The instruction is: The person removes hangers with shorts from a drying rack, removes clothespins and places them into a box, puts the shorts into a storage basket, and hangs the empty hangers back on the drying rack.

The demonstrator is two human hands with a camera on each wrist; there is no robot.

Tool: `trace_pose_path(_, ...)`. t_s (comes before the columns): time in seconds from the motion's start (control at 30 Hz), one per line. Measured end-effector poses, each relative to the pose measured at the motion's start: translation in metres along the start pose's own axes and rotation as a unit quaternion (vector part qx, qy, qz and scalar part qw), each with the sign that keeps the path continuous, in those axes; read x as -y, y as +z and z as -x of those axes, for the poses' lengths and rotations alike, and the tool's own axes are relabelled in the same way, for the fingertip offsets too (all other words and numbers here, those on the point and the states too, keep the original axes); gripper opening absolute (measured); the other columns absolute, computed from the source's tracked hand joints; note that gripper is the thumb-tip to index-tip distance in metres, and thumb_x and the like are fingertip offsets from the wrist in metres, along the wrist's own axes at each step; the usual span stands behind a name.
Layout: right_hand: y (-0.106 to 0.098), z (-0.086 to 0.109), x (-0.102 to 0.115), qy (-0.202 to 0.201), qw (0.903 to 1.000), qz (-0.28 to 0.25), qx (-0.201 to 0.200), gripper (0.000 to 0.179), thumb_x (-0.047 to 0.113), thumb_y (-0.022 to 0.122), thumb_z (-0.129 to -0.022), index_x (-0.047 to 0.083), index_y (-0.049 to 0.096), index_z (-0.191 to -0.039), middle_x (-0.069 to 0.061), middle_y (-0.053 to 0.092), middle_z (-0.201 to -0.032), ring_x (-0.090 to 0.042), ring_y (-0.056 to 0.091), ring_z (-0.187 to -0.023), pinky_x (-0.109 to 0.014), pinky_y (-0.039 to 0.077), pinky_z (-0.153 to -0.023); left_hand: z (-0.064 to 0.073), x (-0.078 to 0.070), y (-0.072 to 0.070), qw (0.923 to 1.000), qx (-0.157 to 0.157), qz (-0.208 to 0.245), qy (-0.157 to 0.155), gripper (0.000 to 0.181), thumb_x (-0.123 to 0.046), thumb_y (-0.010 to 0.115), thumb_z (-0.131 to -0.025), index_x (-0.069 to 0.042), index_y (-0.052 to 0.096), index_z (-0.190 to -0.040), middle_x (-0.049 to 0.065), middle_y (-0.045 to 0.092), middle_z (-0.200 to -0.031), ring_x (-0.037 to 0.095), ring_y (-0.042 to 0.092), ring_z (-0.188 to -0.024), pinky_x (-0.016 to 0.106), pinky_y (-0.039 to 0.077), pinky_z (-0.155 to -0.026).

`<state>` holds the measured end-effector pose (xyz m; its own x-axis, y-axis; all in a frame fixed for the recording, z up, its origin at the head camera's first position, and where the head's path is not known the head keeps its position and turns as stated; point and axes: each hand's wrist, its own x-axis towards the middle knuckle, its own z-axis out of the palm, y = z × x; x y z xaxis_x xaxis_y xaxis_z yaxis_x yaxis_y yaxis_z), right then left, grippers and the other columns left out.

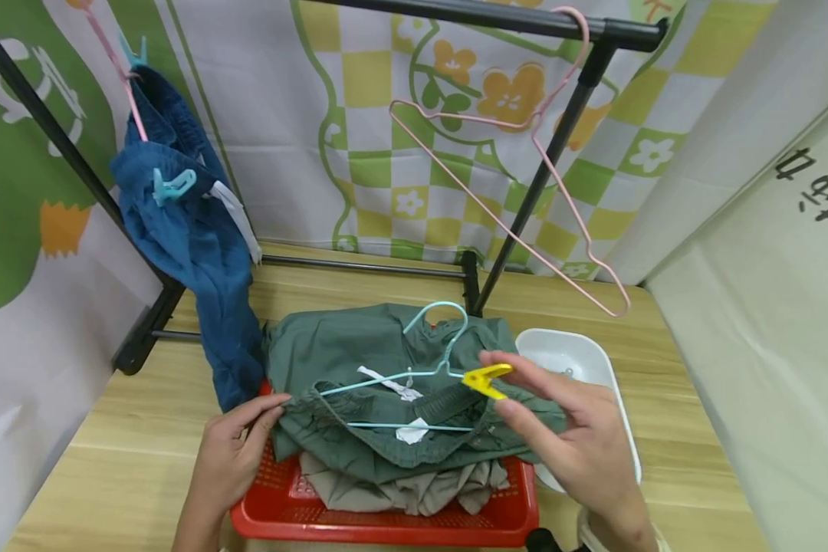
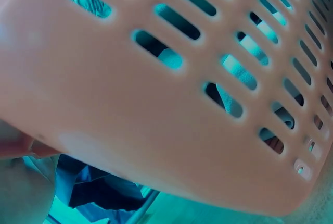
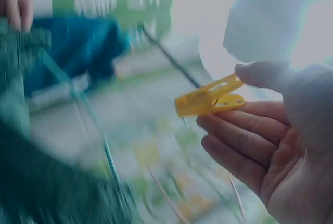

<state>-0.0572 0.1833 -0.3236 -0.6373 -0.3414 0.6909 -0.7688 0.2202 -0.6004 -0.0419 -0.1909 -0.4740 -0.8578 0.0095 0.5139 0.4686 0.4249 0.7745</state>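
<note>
Dark green elastic-waist trousers [image 1: 400,452] lie over a red basket [image 1: 386,530], their waistband facing up. A light blue hanger [image 1: 448,345] runs inside the waistband, its hook upward. My left hand [image 1: 231,452] pinches the waistband's left end between thumb and fingers. Between the thumb and fingers of my right hand [image 1: 573,429] is a yellow clothespin [image 1: 483,379], near the hanger's right arm. In the right wrist view the clothespin [image 3: 195,103] is pinched at its handle ends. The left wrist view mostly shows the slotted basket wall [image 2: 104,104], without the left fingers' hold.
Blue trousers [image 1: 186,222] hang at left with light blue clothespins [image 1: 172,186]. From the black rack [image 1: 455,11] hangs a pink hanger [image 1: 510,230] at right. A white tray [image 1: 628,429] stands right of the basket. Beige cloth [image 1: 400,494] lies in the basket under the green trousers.
</note>
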Motion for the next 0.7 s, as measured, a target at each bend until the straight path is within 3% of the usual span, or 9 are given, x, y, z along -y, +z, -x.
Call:
trace_pose_path(0.13,-0.03,0.019,-0.015,0.058,0.995,0.065,-0.048,0.044,-0.017,0.072,-0.084,-0.011,0.067,-0.127,-0.019,0.072,-0.119,-0.016,0.073,-0.104,-0.024,0.055,-0.091,0.0,0.0,0.0,1.0,0.0,0.002,0.003,0.037,0.02,0.068,-0.088,-0.005,0.077,-0.113,0.007,0.075,-0.108,0.004,0.068,-0.104,0.015,0.051,-0.089)
trace_pose_path(0.27,-0.051,0.037,-0.029,0.118,0.9847,0.115,-0.058,0.049,-0.023,0.072,-0.078,-0.008,0.069,-0.125,-0.016,0.073,-0.119,-0.01,0.072,-0.103,-0.019,0.053,-0.09,0.002,0.002,0.001,1.0,-0.003,0.004,0.006,0.037,0.022,0.068,-0.086,-0.004,0.077,-0.112,0.008,0.075,-0.108,0.003,0.068,-0.104,0.014,0.051,-0.089)
trace_pose_path(0.37,-0.061,0.048,-0.042,0.17,0.9719,0.154,-0.051,0.046,-0.017,0.075,-0.083,-0.004,0.07,-0.126,-0.015,0.074,-0.117,-0.003,0.07,-0.102,-0.013,0.052,-0.086,0.003,0.003,0.002,0.9999,-0.009,0.007,0.008,0.037,0.023,0.068,-0.085,-0.002,0.077,-0.112,0.009,0.075,-0.107,0.003,0.068,-0.102,0.013,0.051,-0.089)
trace_pose_path(0.53,-0.07,0.068,-0.065,0.274,0.9415,0.195,-0.013,0.038,0.002,0.076,-0.093,-0.003,0.069,-0.13,-0.017,0.074,-0.112,0.01,0.064,-0.098,-0.007,0.049,-0.08,0.003,0.004,0.002,0.9999,-0.012,0.005,0.004,0.037,0.024,0.067,-0.085,-0.002,0.077,-0.111,0.008,0.075,-0.106,0.003,0.068,-0.102,0.013,0.051,-0.088)
trace_pose_path(0.6,-0.072,0.076,-0.075,0.302,0.9326,0.198,0.007,0.037,0.006,0.075,-0.095,-0.006,0.068,-0.129,-0.02,0.073,-0.113,0.007,0.063,-0.098,-0.006,0.048,-0.079,0.003,0.004,0.002,0.9999,-0.013,0.004,0.001,0.037,0.023,0.067,-0.085,-0.002,0.077,-0.111,0.008,0.075,-0.106,0.002,0.068,-0.102,0.012,0.051,-0.088)
trace_pose_path(0.7,-0.074,0.087,-0.09,0.329,0.9232,0.196,0.031,0.037,0.006,0.073,-0.096,-0.012,0.065,-0.129,-0.025,0.072,-0.114,-0.011,0.069,-0.101,-0.007,0.049,-0.078,0.003,0.004,0.003,0.9999,-0.013,0.007,0.0,0.037,0.024,0.067,-0.085,-0.001,0.077,-0.111,0.009,0.075,-0.106,0.002,0.068,-0.102,0.012,0.05,-0.088)
